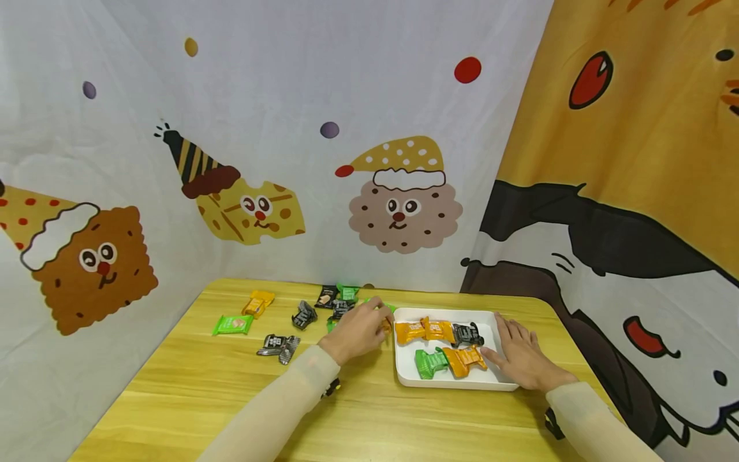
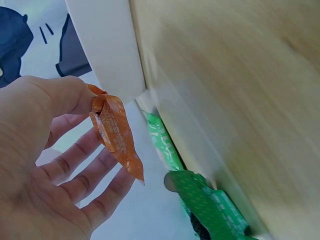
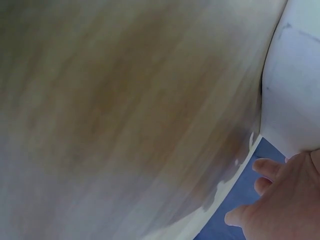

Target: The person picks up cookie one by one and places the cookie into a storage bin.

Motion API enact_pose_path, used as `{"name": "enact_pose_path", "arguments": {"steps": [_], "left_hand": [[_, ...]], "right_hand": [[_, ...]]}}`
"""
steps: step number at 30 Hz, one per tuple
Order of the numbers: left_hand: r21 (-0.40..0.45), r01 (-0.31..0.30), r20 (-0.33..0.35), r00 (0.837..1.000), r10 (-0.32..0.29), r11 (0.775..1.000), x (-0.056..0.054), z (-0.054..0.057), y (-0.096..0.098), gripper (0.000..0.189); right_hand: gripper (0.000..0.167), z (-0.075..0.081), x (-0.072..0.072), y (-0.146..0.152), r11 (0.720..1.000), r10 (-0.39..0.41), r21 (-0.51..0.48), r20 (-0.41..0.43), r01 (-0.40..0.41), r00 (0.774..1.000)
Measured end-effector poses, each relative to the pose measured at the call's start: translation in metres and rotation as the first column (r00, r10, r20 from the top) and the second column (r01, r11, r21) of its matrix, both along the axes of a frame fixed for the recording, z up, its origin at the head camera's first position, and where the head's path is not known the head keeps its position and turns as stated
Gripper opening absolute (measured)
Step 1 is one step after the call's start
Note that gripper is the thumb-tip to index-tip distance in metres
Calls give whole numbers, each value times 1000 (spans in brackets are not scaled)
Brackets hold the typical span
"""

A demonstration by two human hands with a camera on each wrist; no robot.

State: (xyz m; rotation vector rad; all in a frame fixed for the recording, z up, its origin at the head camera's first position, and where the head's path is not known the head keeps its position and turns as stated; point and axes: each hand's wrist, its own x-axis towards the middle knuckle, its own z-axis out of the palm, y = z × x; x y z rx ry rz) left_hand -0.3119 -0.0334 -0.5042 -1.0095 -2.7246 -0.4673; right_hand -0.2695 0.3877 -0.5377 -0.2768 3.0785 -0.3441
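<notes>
My left hand [image 1: 358, 330] pinches an orange wrapped snack [image 2: 116, 132] between thumb and fingers, just left of the white tray [image 1: 406, 362]. My right hand [image 1: 522, 356] rests on the tray's right edge with its fingers extended; in the right wrist view only part of that hand [image 3: 285, 205] shows. Inside the tray lie orange snacks [image 1: 408, 332], a black snack [image 1: 466, 334], a green snack [image 1: 430, 364] and another orange one [image 1: 464, 360]. Two green packets [image 2: 207, 205] appear beyond the left hand in the left wrist view.
Left of the tray, more packets are scattered on the wooden table [image 1: 196, 398]: an orange one [image 1: 257, 303], a green one [image 1: 233, 325] and several black ones, including a near one [image 1: 279, 347]. A printed cartoon curtain [image 1: 277, 77] hangs behind the table.
</notes>
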Motion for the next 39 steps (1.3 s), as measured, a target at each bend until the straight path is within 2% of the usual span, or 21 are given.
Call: {"name": "enact_pose_path", "arguments": {"steps": [13,19,25,39], "left_hand": [[-2,28,-53,998,-28,1000,4,10,15,29],[-9,19,-36,999,-19,1000,3,16,23,30],[-27,36,-37,999,-37,999,1,24,31,28],[-139,73,-3,997,-74,988,-6,38,55,25]], "right_hand": [[112,-5,2,-2,1000,-8,-9,16,9,1000],[112,-5,2,-2,1000,-13,-14,23,14,1000],[110,-3,1,0,1000,-3,-13,9,3,1000],[108,1,4,-2,1000,5,-5,5,-5,1000]]}}
